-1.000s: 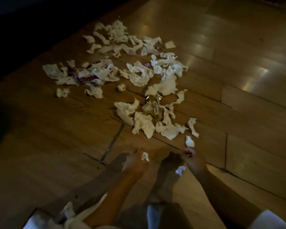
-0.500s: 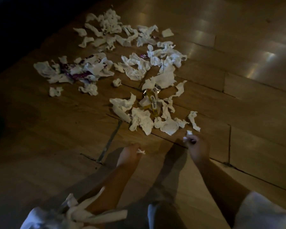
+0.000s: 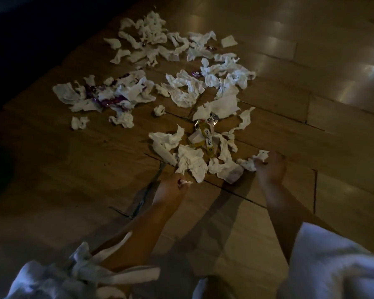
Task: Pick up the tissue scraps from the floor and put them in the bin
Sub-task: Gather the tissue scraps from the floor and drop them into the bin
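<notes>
Spreading over the wooden floor [image 3: 289, 212], from upper left to centre of the frame: many tissue scraps [image 3: 181, 91], mixed with a yellow candy wrapper [image 3: 205, 139] and a purple wrapper [image 3: 108, 100]. No bin anywhere in view. Reaching further up than half a second ago, at centre right: right hand [image 3: 270, 169], fingers now closing on a white scrap [image 3: 254, 161] at the near edge of the pile. Staying low at centre: left hand [image 3: 171, 189], curled narrowly, pinching a small scrap [image 3: 185, 181]. Collecting only starting; most scraps remaining.
</notes>
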Action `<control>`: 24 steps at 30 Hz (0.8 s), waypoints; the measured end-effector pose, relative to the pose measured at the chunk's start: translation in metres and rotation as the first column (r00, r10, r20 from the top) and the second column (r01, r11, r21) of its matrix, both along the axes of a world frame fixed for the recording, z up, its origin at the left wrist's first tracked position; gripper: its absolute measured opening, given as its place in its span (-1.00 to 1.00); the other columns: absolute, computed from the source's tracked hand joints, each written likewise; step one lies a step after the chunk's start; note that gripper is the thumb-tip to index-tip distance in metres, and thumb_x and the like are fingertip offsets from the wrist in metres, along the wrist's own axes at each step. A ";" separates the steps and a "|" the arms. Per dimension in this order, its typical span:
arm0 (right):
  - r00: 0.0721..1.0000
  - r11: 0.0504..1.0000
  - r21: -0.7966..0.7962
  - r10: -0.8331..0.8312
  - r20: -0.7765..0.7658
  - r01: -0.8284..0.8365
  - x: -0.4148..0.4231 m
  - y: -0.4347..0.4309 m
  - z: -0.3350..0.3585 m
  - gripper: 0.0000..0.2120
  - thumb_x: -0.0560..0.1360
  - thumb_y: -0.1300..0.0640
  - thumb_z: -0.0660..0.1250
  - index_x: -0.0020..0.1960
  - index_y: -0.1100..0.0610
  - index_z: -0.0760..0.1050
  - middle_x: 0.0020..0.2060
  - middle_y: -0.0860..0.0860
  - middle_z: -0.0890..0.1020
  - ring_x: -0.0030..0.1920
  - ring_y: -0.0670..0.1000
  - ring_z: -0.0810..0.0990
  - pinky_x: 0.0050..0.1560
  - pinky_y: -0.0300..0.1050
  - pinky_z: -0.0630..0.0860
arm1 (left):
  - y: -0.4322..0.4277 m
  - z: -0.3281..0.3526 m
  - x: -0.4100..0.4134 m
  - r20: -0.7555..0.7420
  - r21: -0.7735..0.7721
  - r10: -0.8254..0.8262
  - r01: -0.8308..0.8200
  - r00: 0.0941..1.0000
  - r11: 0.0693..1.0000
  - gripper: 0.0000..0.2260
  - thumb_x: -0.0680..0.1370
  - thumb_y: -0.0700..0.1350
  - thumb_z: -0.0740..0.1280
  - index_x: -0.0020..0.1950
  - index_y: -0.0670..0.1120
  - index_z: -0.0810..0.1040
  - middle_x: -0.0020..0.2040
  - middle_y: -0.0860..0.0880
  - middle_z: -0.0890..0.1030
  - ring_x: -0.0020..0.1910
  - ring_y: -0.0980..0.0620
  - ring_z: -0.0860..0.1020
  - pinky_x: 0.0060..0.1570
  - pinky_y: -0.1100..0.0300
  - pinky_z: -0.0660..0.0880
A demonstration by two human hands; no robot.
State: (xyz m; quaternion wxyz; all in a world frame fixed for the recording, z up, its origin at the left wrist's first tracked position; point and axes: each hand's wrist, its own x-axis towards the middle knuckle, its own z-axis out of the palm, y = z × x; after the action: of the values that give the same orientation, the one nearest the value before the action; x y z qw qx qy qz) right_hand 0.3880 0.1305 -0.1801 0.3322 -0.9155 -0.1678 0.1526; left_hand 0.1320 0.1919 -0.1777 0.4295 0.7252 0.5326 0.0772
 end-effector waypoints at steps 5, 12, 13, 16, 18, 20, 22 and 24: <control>0.964 0.955 -0.221 0.150 -0.219 -0.199 0.006 0.008 -0.005 -0.53 0.55 0.15 0.26 0.40 0.29 0.29 0.40 0.19 0.34 0.38 0.20 0.33 0.35 -0.04 0.26 | 0.019 0.008 0.004 -0.040 0.118 -0.101 0.105 0.994 0.987 -0.76 0.54 -0.09 0.32 0.16 -0.14 0.56 0.37 -0.14 0.38 0.34 -0.10 0.36 0.25 0.21 0.32; 0.959 0.993 0.110 0.064 -0.276 -0.034 -0.017 -0.011 -0.006 -0.71 0.52 0.14 0.30 0.22 0.21 0.50 0.07 0.13 0.60 -0.01 0.06 0.55 -0.10 -0.15 0.49 | 0.056 -0.001 0.031 -0.158 0.113 -0.217 0.236 0.963 0.965 -0.78 0.47 -0.03 0.40 0.06 -0.11 0.61 0.57 0.00 -0.11 0.54 -0.13 -0.16 0.47 -0.09 0.10; 0.943 0.987 0.157 0.091 -0.321 -0.041 -0.022 -0.012 -0.002 -0.71 0.51 0.14 0.31 0.21 0.21 0.50 0.04 0.11 0.60 -0.03 0.03 0.55 -0.18 -0.20 0.48 | 0.056 -0.004 0.034 -0.151 0.094 -0.242 0.257 0.958 0.962 -0.77 0.48 -0.04 0.40 0.06 -0.13 0.60 0.57 0.00 -0.09 0.54 -0.13 -0.14 0.47 -0.06 0.12; 0.889 0.969 0.160 0.237 -0.392 -0.187 -0.037 -0.006 0.005 -0.76 0.49 0.11 0.35 0.12 0.18 0.50 -0.06 0.02 0.56 -0.11 -0.04 0.51 -0.26 -0.25 0.41 | 0.044 -0.012 0.041 -0.135 0.019 -0.338 0.344 0.931 0.939 -0.76 0.51 -0.11 0.36 0.10 -0.21 0.55 0.54 -0.07 0.12 0.53 -0.10 0.03 0.45 0.08 0.15; 0.833 0.928 0.063 0.357 -0.422 -0.366 -0.046 -0.001 0.008 -0.81 0.49 0.11 0.35 0.08 0.11 0.50 -0.08 -0.02 0.54 -0.07 -0.04 0.50 -0.19 -0.23 0.40 | 0.032 -0.015 0.041 -0.149 0.025 -0.356 0.364 0.922 0.931 -0.77 0.53 -0.16 0.32 0.13 -0.24 0.53 0.39 -0.15 0.39 0.40 -0.08 0.30 0.30 0.22 0.22; 0.771 0.827 -0.046 0.500 -0.394 -0.560 -0.053 0.003 0.002 -0.78 0.50 0.12 0.34 0.10 0.18 0.55 -0.02 0.02 0.57 -0.02 0.00 0.53 -0.21 -0.30 0.38 | 0.024 -0.015 0.035 -0.108 0.060 -0.268 0.275 0.957 0.960 -0.79 0.52 -0.17 0.32 0.13 -0.19 0.54 0.22 -0.15 0.52 0.21 -0.06 0.47 0.04 0.30 0.31; 0.733 0.738 -0.124 0.608 -0.305 -0.664 -0.062 0.003 -0.003 -0.80 0.50 0.14 0.33 0.03 0.23 0.60 -0.06 0.05 0.60 -0.04 0.05 0.59 -0.23 -0.31 0.37 | 0.018 -0.014 0.027 -0.034 0.036 -0.177 0.179 0.984 0.983 -0.82 0.53 -0.16 0.32 0.12 -0.13 0.53 0.20 -0.12 0.53 0.19 -0.05 0.50 0.01 0.33 0.31; 0.728 0.718 -0.143 0.647 -0.226 -0.682 -0.068 0.002 -0.008 -0.83 0.50 0.13 0.33 -0.01 0.20 0.62 -0.15 -0.04 0.57 -0.12 -0.01 0.59 -0.19 -0.25 0.40 | 0.015 -0.010 0.019 0.025 -0.009 -0.078 0.079 0.997 0.997 -0.85 0.54 -0.16 0.29 0.10 -0.09 0.51 0.24 -0.09 0.51 0.23 -0.03 0.48 0.07 0.27 0.35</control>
State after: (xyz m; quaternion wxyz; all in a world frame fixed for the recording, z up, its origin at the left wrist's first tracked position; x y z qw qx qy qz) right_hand 0.3199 0.1321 -0.1881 0.1659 -0.8087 -0.4412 0.3517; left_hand 0.1505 0.2070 -0.1872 0.4424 0.7424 0.4987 0.0666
